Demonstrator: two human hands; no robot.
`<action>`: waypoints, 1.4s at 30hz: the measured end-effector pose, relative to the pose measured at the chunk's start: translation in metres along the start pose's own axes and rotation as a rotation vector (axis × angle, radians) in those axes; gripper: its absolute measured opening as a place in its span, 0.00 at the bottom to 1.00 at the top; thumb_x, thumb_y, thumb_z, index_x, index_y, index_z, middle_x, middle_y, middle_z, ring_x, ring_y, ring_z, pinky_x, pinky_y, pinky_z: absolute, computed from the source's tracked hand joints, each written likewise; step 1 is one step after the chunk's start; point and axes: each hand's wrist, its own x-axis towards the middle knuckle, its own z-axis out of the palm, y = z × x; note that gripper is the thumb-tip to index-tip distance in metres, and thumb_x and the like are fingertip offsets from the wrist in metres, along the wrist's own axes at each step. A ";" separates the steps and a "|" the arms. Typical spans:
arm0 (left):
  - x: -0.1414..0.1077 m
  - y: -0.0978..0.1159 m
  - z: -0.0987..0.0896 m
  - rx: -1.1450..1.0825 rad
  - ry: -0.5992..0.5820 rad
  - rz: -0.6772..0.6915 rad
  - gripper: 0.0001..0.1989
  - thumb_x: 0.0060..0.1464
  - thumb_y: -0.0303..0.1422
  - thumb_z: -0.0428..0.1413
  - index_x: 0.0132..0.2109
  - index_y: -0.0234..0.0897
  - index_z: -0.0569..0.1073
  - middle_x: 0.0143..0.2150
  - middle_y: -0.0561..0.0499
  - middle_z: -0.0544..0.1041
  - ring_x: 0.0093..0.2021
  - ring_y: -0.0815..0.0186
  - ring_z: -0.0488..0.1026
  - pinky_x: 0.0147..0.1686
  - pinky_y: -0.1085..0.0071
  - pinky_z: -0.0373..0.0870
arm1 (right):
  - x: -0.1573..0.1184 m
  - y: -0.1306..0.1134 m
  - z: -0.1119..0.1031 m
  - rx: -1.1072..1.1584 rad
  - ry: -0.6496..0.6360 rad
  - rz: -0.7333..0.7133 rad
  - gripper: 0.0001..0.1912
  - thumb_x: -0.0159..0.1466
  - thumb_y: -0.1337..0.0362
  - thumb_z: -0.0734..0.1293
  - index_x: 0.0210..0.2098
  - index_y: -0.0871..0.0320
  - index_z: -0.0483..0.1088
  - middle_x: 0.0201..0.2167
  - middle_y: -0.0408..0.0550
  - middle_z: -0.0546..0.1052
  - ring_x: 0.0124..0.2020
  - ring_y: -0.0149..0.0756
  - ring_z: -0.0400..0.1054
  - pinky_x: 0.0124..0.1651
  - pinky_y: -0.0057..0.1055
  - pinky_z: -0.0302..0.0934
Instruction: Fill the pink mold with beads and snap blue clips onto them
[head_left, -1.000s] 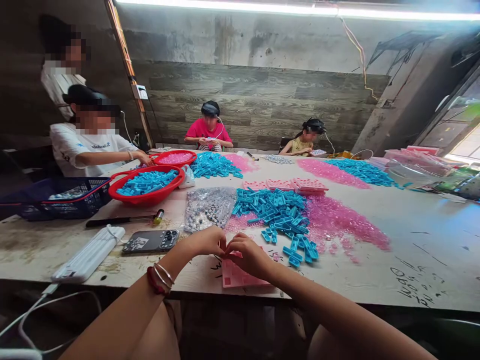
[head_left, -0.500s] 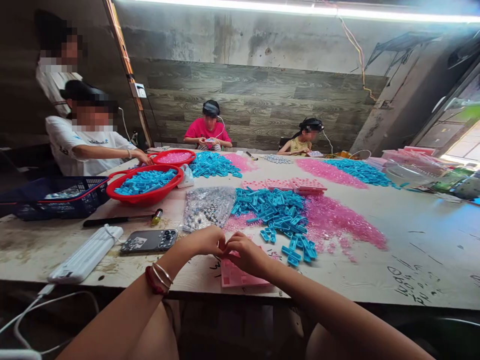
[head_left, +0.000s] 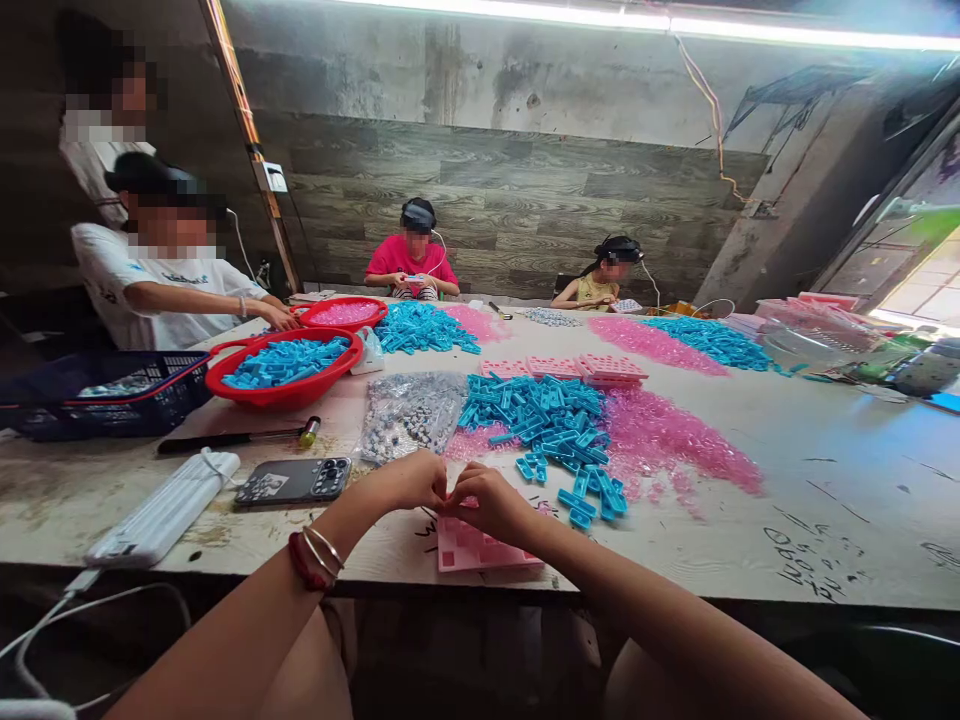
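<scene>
My left hand (head_left: 421,480) and my right hand (head_left: 491,500) meet at the fingertips above the near edge of the table. Both are closed in a pinch, and whatever lies between the fingers is too small and covered to make out. Directly under them is a pink plastic tray (head_left: 480,556) with square recesses, partly hidden by my right hand. Just beyond lies a heap of blue plastic pieces (head_left: 534,410), a few of them loose near my right hand. Small clear pink pieces (head_left: 675,440) spread to its right. A clear bag of small beads (head_left: 411,412) rests beyond my left hand.
Left of my hands are a phone (head_left: 294,481), a white power bank (head_left: 161,515) with cables and a hammer (head_left: 240,438). Farther back stand a red basin (head_left: 285,392) of blue pieces, a dark blue basket (head_left: 105,405) and stacked pink trays (head_left: 611,370). Several people work around the table.
The whole view has shifted slightly to the left. My hands stay pinched together over the pink tray, with only a small change in the right fingers.
</scene>
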 end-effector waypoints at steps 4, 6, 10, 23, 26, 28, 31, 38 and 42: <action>0.002 0.001 0.000 0.022 -0.031 -0.010 0.06 0.44 0.29 0.57 0.24 0.31 0.77 0.16 0.55 0.70 0.18 0.76 0.57 0.19 0.80 0.50 | 0.001 0.006 0.002 -0.023 -0.005 -0.079 0.07 0.56 0.64 0.70 0.22 0.58 0.74 0.21 0.45 0.75 0.26 0.32 0.66 0.38 0.32 0.58; 0.002 0.000 0.001 0.021 -0.037 0.007 0.06 0.43 0.28 0.57 0.24 0.32 0.77 0.16 0.56 0.69 0.18 0.76 0.57 0.18 0.80 0.50 | 0.002 0.008 0.004 -0.025 -0.018 -0.103 0.07 0.56 0.66 0.70 0.22 0.58 0.73 0.20 0.44 0.75 0.24 0.31 0.65 0.38 0.32 0.58; 0.003 -0.002 0.003 0.027 -0.027 0.029 0.06 0.43 0.28 0.57 0.23 0.32 0.76 0.14 0.57 0.67 0.17 0.77 0.55 0.18 0.80 0.49 | 0.002 0.009 0.006 -0.036 -0.018 -0.127 0.08 0.56 0.68 0.69 0.21 0.60 0.73 0.20 0.45 0.75 0.24 0.30 0.65 0.37 0.31 0.57; -0.001 0.001 0.002 -0.033 -0.043 0.010 0.08 0.45 0.29 0.57 0.23 0.31 0.76 0.17 0.56 0.70 0.19 0.76 0.59 0.20 0.79 0.52 | 0.007 0.000 0.000 -0.081 -0.099 -0.131 0.06 0.53 0.73 0.70 0.21 0.61 0.74 0.20 0.46 0.75 0.25 0.31 0.66 0.37 0.29 0.58; -0.005 0.000 0.001 -0.065 -0.040 -0.024 0.07 0.46 0.29 0.56 0.25 0.32 0.77 0.19 0.55 0.72 0.20 0.74 0.62 0.21 0.79 0.53 | 0.004 0.003 -0.012 -0.028 -0.062 -0.142 0.04 0.55 0.72 0.69 0.27 0.58 0.76 0.26 0.47 0.78 0.33 0.34 0.69 0.40 0.30 0.60; -0.008 0.000 -0.002 -0.067 -0.029 -0.042 0.06 0.45 0.30 0.57 0.28 0.33 0.77 0.21 0.53 0.73 0.22 0.73 0.65 0.22 0.79 0.55 | -0.002 0.010 -0.029 0.015 0.061 -0.091 0.07 0.55 0.72 0.68 0.32 0.57 0.75 0.32 0.47 0.78 0.37 0.35 0.69 0.42 0.30 0.61; -0.013 -0.007 -0.011 -0.059 0.058 -0.035 0.08 0.45 0.30 0.57 0.34 0.33 0.77 0.28 0.51 0.76 0.27 0.70 0.69 0.26 0.79 0.60 | -0.016 0.028 -0.060 -0.016 0.264 0.137 0.10 0.56 0.75 0.65 0.34 0.57 0.75 0.33 0.48 0.78 0.37 0.35 0.70 0.42 0.31 0.62; -0.008 -0.048 -0.014 0.108 0.343 -0.189 0.17 0.47 0.20 0.48 0.41 0.34 0.76 0.44 0.46 0.75 0.46 0.64 0.69 0.48 0.72 0.63 | -0.034 0.060 -0.077 -0.025 -0.053 0.289 0.16 0.52 0.79 0.64 0.37 0.57 0.75 0.36 0.48 0.78 0.35 0.34 0.71 0.37 0.29 0.64; -0.002 -0.066 -0.006 0.101 0.242 -0.310 0.19 0.43 0.17 0.48 0.40 0.34 0.77 0.43 0.45 0.77 0.45 0.61 0.71 0.47 0.71 0.64 | -0.025 0.065 -0.054 -0.075 -0.081 0.199 0.19 0.54 0.78 0.63 0.43 0.57 0.73 0.43 0.51 0.75 0.42 0.37 0.70 0.44 0.32 0.63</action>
